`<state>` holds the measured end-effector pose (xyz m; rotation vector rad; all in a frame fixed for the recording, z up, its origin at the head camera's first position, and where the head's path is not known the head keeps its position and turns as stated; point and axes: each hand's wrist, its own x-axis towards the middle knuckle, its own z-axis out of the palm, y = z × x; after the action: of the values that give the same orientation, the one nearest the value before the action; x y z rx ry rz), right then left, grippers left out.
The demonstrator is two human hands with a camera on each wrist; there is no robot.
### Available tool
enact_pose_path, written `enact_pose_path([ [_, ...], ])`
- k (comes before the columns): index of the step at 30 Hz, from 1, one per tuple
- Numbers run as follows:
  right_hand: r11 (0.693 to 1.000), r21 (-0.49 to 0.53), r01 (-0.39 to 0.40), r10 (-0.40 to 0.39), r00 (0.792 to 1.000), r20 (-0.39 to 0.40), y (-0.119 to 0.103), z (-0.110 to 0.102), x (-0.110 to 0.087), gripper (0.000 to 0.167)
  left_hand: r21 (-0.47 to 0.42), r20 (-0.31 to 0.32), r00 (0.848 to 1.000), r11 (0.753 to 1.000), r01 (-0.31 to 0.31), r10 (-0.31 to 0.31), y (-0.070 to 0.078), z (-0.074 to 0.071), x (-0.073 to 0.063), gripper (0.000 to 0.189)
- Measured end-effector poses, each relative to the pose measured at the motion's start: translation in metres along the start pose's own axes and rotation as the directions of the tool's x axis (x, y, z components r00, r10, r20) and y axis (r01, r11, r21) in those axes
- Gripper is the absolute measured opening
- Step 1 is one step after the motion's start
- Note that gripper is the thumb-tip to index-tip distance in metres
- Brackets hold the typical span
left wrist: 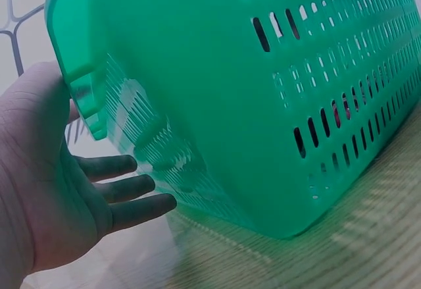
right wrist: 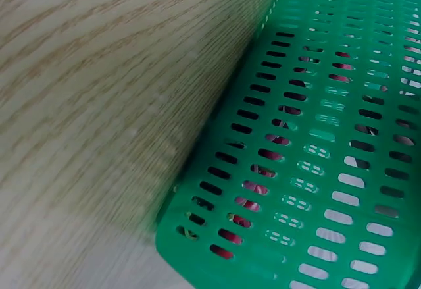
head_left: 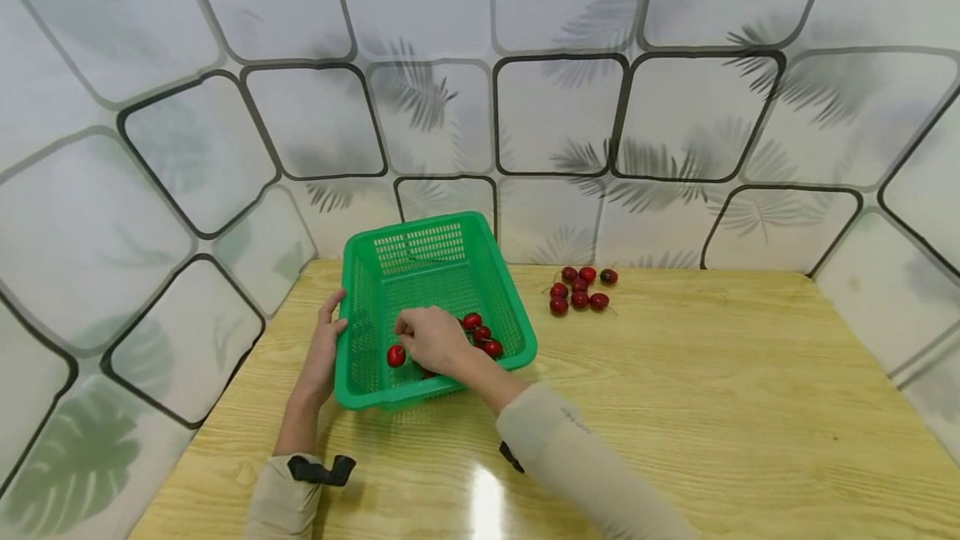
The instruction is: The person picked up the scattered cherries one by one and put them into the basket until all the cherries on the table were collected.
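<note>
A green plastic basket (head_left: 517, 315) with slotted walls sits on the table, several red cherries (head_left: 482, 333) gathered at its near right. Over its inside, my right hand (head_left: 435, 342) has curled fingers and pinches the stem of a bright red cherry (head_left: 396, 356), which is just below the fingertips. The right wrist view shows the basket's slotted outer wall (right wrist: 316, 137) instead of the hand. At the left rim, my left hand (head_left: 322, 348) touches the basket with its thumb and forefinger. In the left wrist view its other fingers (left wrist: 141, 211) reach out straight beneath the rim.
Several dark red cherries (head_left: 579, 298) with stems lie in a loose group on the wooden table (head_left: 675, 373), right of the basket. A patterned white wall covering (head_left: 555, 115) rises behind the table and along both sides.
</note>
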<state>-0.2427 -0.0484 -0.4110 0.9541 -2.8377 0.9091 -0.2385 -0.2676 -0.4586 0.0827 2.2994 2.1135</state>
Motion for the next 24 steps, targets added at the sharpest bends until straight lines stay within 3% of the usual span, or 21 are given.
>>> enact_pose_path([
  [11,0.993,-0.096,-0.066,0.074,0.994,0.085,0.0038,0.0037,0.0006,0.018,0.013,-0.027,1.0,1.0,-0.006,0.006,-0.003,0.0021,0.0004,0.054],
  [17,0.983,-0.13,-0.13,0.141,0.986,0.085,0.0041,0.0039,0.0023,0.02,-0.003,-0.003,1.0,1.0,0.002,-0.002,-0.0038,0.0021,-0.0009,0.055],
  [24,0.982,-0.1,-0.163,0.17,0.983,0.073,0.0046,0.0027,0.0038,0.02,-0.009,0.006,1.0,1.0,-0.013,0.014,-0.0048,0.0012,-0.0005,0.055],
])
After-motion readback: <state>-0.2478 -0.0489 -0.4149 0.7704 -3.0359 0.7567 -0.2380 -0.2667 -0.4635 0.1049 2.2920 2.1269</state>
